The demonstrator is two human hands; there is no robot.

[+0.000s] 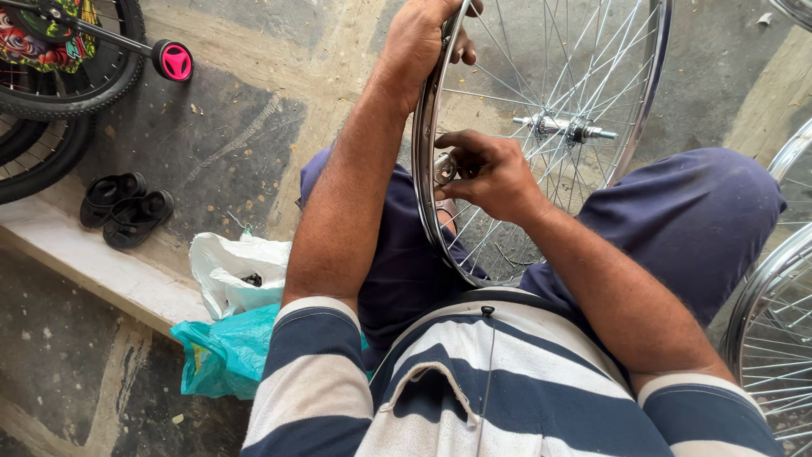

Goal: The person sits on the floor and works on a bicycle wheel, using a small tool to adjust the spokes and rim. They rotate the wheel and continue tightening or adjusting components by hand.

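Note:
A chrome bicycle wheel rim [425, 161] with thin steel spokes and a hub axle [562, 129] stands upright between my knees. My left hand [423, 38] grips the rim near its top. My right hand [486, 173] reaches through the spokes and pinches a small round metal tool [444, 167] against the inner side of the rim. I sit in dark blue trousers and a striped shirt.
A white plastic bag [233, 271] and a teal bag [228, 351] lie by my left thigh on a stone step. Black sandals [127, 207] rest farther left. A child's bicycle with a pink training wheel [175, 61] stands at top left. More chrome wheels [774, 322] lean at right.

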